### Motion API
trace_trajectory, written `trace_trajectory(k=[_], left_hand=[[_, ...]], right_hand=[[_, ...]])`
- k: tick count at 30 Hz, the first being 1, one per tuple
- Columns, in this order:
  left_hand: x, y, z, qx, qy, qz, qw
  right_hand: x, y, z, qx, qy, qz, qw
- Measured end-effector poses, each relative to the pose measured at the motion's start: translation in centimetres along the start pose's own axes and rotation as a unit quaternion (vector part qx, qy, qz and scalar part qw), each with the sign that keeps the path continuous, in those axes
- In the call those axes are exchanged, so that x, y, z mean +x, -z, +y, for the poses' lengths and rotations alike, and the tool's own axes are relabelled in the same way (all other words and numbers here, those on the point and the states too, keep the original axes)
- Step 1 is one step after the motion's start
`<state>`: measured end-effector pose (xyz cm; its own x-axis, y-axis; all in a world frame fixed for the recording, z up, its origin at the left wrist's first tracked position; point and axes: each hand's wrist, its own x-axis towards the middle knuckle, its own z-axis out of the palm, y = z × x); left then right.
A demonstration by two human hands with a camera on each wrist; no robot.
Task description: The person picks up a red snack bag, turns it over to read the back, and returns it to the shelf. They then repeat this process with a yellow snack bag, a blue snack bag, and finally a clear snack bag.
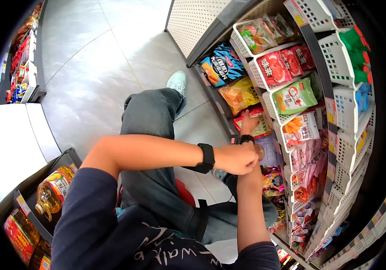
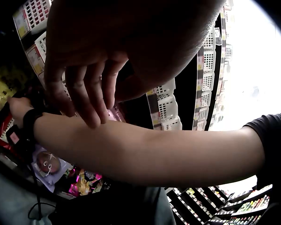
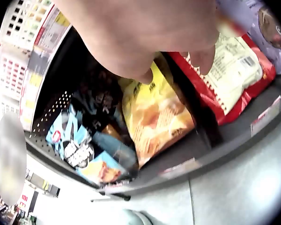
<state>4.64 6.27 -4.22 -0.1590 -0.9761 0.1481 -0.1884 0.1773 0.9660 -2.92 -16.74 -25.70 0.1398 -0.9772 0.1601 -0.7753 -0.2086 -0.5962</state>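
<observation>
In the head view, my left hand (image 1: 237, 159) reaches across over my right forearm (image 1: 250, 204). Its fingers hang loosely bent, fingertips right at the forearm's skin, as the left wrist view shows; nothing is held. Farther forward, my right hand (image 1: 249, 122) is over a red-and-cream snack bag (image 3: 241, 70) on the low shelf. Its fingertips touch the bag's face near one edge, while the thumb stands apart, overlapping a yellow-orange snack bag (image 3: 157, 117). Beside the red bag lies a purple pack (image 1: 268, 150) with a round brown picture.
Blue-and-black snack bags (image 1: 222, 64) fill the shelf's far end. White perforated baskets (image 1: 271, 105) of packaged snacks rise in tiers along the right. A bottle of yellow oil (image 1: 51, 193) stands on a shelf at left. Grey tile floor (image 1: 98, 58) lies ahead.
</observation>
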Motion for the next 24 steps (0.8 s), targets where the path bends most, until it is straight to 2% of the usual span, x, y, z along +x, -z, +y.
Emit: trace_trajectory(k=[1,4,6,8,10,13,16,18,19,22,24], left_hand=[[-0.1,0.1,0.3,-0.002,0.017,-0.011,1.0],[0.0,-0.7,0.1,0.021,0.001,-0.011,1.0],[-0.3,-1.2,0.1,0.013,-0.028,0.006,1.0],[-0.5,-0.7,1.2,-0.026,-0.046,-0.004,0.999],[-0.2,-0.4,1.9,-0.052,-0.073,0.02,0.996],[0.7,1.0,3.2,-0.088,-0.095,0.063,0.99],[1.4,2.2,3.6,-0.081,-0.081,0.114,0.987],[1.7,2.7,3.4,-0.092,-0.062,0.136,0.985],[1.8,2.8,3.3,-0.099,-0.067,0.141,0.983],[2.0,2.9,3.0,-0.112,-0.073,0.155,0.979],[2.0,3.3,3.0,-0.111,-0.065,0.162,0.978]], right_hand=[[-0.8,-0.6,-0.1,-0.042,-0.038,-0.007,0.998],[-4.4,-2.7,-0.4,0.023,0.135,-0.094,0.986],[-7.0,-2.3,-2.3,0.021,0.107,-0.132,0.985],[-6.8,-3.8,-1.4,0.122,0.045,-0.196,0.972],[-6.3,-2.8,-5.0,0.155,-0.015,-0.233,0.96],[-2.2,-5.8,-4.7,0.159,0.109,-0.17,0.967],[0.6,-4.6,-9.8,0.206,0.147,-0.156,0.955],[2.7,-5.0,-11.4,0.24,0.102,-0.197,0.945],[3.6,-5.1,-11.9,0.215,0.113,-0.226,0.943],[4.5,-5.4,-13.0,0.103,0.19,-0.253,0.943],[2.9,-5.2,-13.6,0.127,0.245,-0.264,0.924]])
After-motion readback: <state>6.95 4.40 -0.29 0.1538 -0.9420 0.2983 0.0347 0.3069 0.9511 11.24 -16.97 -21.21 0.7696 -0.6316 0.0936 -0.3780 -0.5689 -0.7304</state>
